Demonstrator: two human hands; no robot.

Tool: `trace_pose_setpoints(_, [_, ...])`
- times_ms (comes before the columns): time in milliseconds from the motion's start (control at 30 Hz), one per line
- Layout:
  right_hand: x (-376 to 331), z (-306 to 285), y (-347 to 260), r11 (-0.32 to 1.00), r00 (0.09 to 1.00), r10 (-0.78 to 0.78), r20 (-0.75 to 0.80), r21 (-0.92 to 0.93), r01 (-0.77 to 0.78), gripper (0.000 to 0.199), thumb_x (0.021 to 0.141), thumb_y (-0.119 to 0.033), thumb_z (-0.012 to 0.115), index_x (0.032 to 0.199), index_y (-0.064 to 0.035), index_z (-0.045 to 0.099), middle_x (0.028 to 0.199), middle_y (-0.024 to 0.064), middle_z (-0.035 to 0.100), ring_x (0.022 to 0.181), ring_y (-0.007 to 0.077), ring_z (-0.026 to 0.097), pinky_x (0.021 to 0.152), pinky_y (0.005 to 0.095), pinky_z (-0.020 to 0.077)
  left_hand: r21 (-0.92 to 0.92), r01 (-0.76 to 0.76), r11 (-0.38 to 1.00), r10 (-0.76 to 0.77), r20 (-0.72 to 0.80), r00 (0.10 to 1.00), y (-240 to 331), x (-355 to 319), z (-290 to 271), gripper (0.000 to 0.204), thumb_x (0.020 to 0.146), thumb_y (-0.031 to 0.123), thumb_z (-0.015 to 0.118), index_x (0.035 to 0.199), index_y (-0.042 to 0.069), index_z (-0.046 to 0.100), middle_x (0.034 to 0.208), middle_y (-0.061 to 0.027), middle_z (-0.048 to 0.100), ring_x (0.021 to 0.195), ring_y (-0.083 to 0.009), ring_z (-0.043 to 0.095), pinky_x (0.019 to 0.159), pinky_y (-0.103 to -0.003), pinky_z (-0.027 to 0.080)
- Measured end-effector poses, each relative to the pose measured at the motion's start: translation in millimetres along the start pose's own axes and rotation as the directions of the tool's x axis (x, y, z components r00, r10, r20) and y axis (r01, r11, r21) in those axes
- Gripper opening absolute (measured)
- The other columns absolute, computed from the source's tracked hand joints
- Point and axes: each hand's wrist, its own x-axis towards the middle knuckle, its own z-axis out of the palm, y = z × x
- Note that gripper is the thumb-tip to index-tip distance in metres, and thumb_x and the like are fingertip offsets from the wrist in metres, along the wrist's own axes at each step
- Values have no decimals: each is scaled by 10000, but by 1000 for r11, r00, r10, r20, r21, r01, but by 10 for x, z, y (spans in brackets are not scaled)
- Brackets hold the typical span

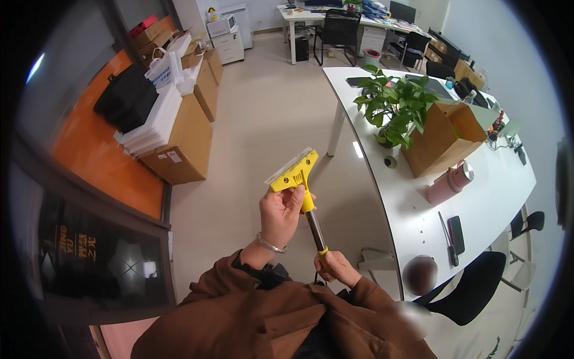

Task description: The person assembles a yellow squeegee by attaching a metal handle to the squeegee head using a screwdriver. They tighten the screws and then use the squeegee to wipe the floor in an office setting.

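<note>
Scraper (pixel 315 227) hung over the floor (pixel 269 102), left of the table (pixel 399 197); left hand (pixel 280 212) pinched its yellow head (pixel 296 174), right hand (pixel 336 268) wrapped round the handle (pixel 323 252); step looked like adjusting the head; next move likely called for a steady handle.

This is an office, shown by its mesh chair (pixel 341 27), monitor (pixel 402 12), drawer cabinet (pixel 228 49) and white surface (pixel 402 200).

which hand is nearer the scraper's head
The left hand, wearing the bracelet, its thumb at the base of the yellow scraper head; the right hand grips the lower end of the handle.
</note>
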Motion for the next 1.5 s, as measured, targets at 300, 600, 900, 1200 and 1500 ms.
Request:
trace_pose_setpoints(300, [63,-85,12,853,929,182,322,418,-312,662,914,-710,341,792,-69,451,537,-8,396,388,32,315,347,185,285,204,-4,979,35,-151,988,-115,103,-122,355,899,201,686,1040,-62,495,694,-74,649,589,-108,627,488,-248,527])
trace_pose_setpoints(600, [89,-116,-4,769,854,213,475,457,-446,692,903,-738,285,747,-75,411,516,-5,390,345,31,314,295,178,251,151,64,986,-32,-207,978,-86,105,-187,415,859,226,737,1003,-50,462,654,-78,629,541,-121,610,441,-255,509])
trace_pose_setpoints(900, [95,-91,30,668,798,197,569,518,-534,700,884,-765,280,702,-97,382,459,-11,363,320,38,291,286,185,248,144,106,984,-73,-217,974,-62,110,-222,410,844,225,754,954,-21,445,630,-74,613,502,-111,593,406,-239,474])
trace_pose_setpoints(1200, [141,-90,133,593,727,117,677,540,-598,708,873,-780,276,687,-105,377,436,-5,358,314,38,278,276,188,252,165,112,980,-74,-221,972,-82,92,-255,419,837,232,761,919,1,421,640,-87,621,500,-113,597,396,-238,474])
trace_pose_setpoints(1500, [167,-77,198,992,995,-13,-97,-129,0,558,1007,-534,332,741,-64,473,548,-6,425,448,79,397,422,221,331,46,-21,999,21,-3,1000,-180,8,-249,275,955,215,604,1001,-53,560,753,-81,661,635,-117,628,600,-253,536])
